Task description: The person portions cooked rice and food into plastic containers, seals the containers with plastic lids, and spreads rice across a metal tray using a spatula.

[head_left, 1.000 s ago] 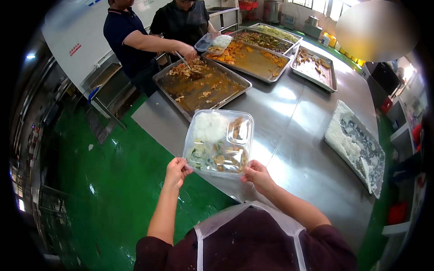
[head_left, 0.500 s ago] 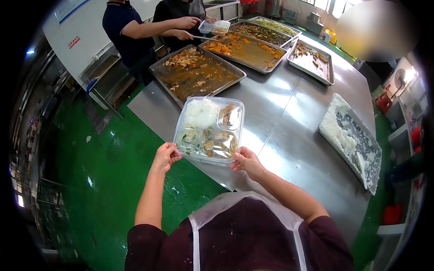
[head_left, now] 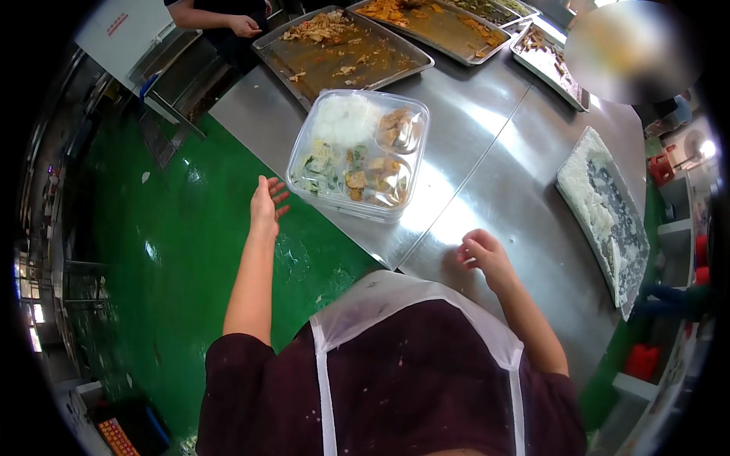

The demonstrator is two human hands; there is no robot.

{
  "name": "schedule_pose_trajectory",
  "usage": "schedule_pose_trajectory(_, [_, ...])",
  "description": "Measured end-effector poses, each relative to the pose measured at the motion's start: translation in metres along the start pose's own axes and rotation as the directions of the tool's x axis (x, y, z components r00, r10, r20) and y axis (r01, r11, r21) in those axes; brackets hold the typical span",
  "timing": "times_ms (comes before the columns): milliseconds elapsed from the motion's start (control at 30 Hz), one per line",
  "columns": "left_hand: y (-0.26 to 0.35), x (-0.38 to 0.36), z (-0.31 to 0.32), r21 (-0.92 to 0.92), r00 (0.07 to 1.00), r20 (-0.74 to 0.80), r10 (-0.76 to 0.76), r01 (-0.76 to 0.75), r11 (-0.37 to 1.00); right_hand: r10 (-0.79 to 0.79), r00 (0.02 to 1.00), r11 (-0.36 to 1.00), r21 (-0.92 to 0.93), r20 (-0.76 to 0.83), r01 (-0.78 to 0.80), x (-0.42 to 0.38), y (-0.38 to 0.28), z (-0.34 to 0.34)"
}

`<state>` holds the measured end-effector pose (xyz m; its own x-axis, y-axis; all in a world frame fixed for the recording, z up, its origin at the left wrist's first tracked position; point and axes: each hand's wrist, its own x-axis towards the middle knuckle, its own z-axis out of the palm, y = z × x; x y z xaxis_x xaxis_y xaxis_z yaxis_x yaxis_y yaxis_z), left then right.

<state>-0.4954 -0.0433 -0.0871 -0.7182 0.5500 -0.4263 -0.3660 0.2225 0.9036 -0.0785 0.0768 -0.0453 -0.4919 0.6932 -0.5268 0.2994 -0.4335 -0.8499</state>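
A clear lidded meal box [head_left: 359,152] rests on a steel table [head_left: 471,182], near its left edge. Under its lid are white rice, chopped greens, tofu-like pieces and browned pieces in separate compartments. Its near edge shows layered rims, so other boxes may be beneath it. My left hand [head_left: 266,207] is just off the near left corner, fingers spread and holding nothing. Apart from the box, over the table to its right, my right hand [head_left: 487,260] has loosely curled fingers with nothing visible in them.
Behind the box lies a tray of food in sauce [head_left: 342,53], with another tray of orange pieces [head_left: 433,30] beside it. A narrower tray [head_left: 551,64] stands at the back right. The rice tray [head_left: 604,220] lies along the right edge. Another person's hand [head_left: 245,26] shows at the back left.
Both my hands have let go of the meal box and moved apart, left and right. The view has tilted down. The other person's box and spoon are out of view.
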Motion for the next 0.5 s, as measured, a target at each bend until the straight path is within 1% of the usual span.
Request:
schedule_pose_trajectory(67, [-0.007,0.006,0.001,-0.019,1.000,0.012,-0.029,0.029,0.999,0.022,0.999,1.000,0.002,-0.033,-0.022,-0.011,0.007,-0.005])
schedule_pose_trajectory(200, [-0.016,0.018,0.017,-0.055,0.998,0.001,-0.066,0.066,0.996,-0.001,0.995,0.997,0.078,-0.104,0.009,-0.022,0.020,0.001])
schedule_pose_trajectory(300, [-0.009,0.012,0.037,-0.106,0.992,0.015,-0.124,0.124,0.987,0.007,0.994,0.994,0.109,-0.112,0.005,-0.021,0.025,0.009])
schedule_pose_trajectory(400, [-0.026,0.024,0.048,-0.325,0.991,0.132,0.031,0.014,0.946,0.014,0.993,0.994,0.106,-0.119,-0.001,-0.021,0.030,0.011])
schedule_pose_trajectory(433, [-0.024,0.024,0.049,-0.388,0.988,0.151,0.018,0.042,0.921,0.012,0.993,0.994,0.105,-0.121,0.001,-0.021,0.030,0.011])
schedule_pose_trajectory(500, [-0.020,0.021,0.052,-0.385,0.986,0.164,0.011,0.053,0.921,0.007,0.992,0.994,0.110,-0.129,0.007,-0.018,0.031,0.011])
